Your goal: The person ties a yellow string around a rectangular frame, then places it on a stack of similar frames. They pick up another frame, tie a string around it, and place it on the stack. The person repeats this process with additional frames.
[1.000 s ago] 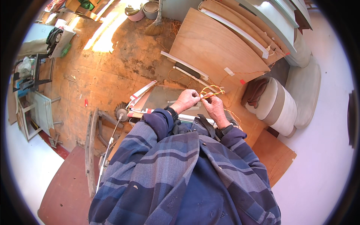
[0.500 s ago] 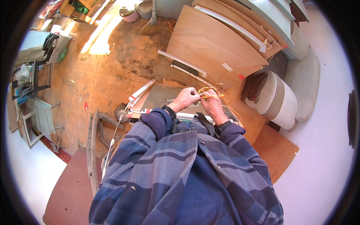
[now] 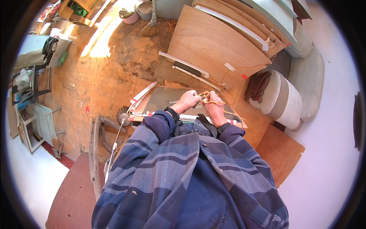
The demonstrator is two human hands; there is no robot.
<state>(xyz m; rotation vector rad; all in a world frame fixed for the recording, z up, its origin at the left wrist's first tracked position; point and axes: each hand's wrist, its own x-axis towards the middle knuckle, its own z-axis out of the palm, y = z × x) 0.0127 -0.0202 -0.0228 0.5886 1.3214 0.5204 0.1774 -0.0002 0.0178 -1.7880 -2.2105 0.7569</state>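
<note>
A twisted yellow-and-red cord is looped between my two hands, just above a low glass-topped board in front of me. My left hand pinches the cord with its fingertips. Close beside it, my right hand has its fingers curled round another part of the loop. The cord's tail runs down past my right wrist toward the board's right edge. White strips with red tape lie along the board's left and near sides. Exactly how the strands cross between my fingers cannot be made out.
Large wooden panels lean ahead on the right, with loose white strips before them. A beige sofa stands at right. On the left are a wooden frame and a white table. A broom stands far back.
My right hand has turned and drawn slightly down and toward my body. The cord loop between my hands has become smaller and tighter. My left hand has hardly moved.
</note>
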